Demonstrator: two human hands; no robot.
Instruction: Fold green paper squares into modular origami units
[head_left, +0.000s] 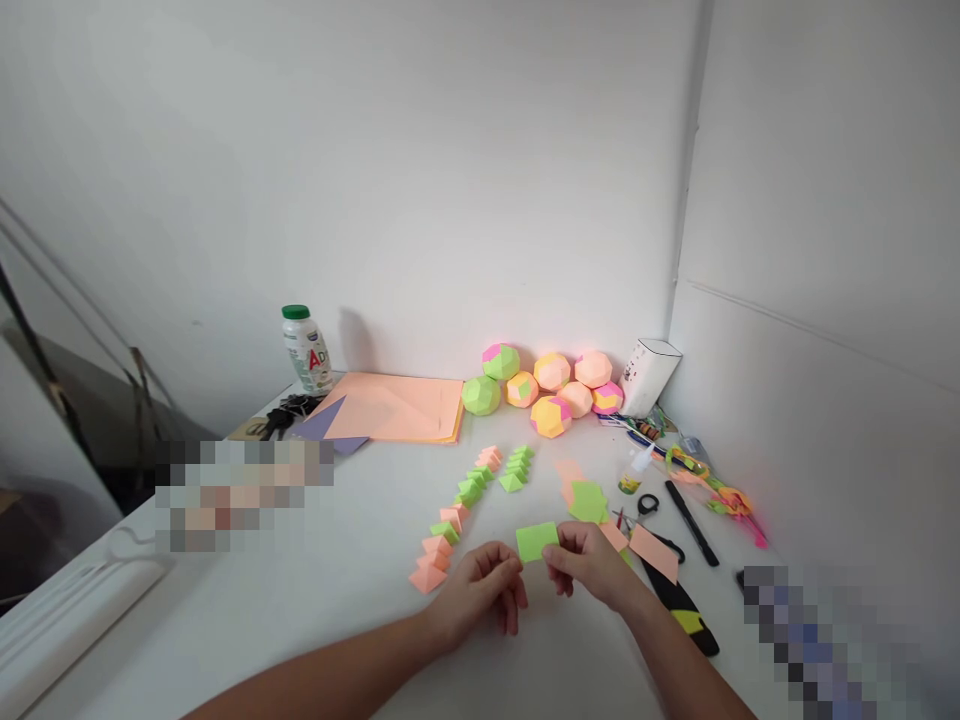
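Both my hands meet over the white table (315,600), pinching a small green paper square (537,541). My left hand (480,590) grips its lower left edge; my right hand (592,562) grips its right side. Just left of my left hand runs a curved row of folded orange and green paper units (457,510). A second short row of green folded units (517,467) lies behind. Loose green and orange sheets (586,500) rest right behind my right hand.
Several paper balls (551,390) in pink, yellow and green sit against the back wall beside a white box (649,375). A stack of orange paper (390,408), a bottle (306,348), scissors (649,505), a glue bottle (634,470) and pens (690,520) lie around.
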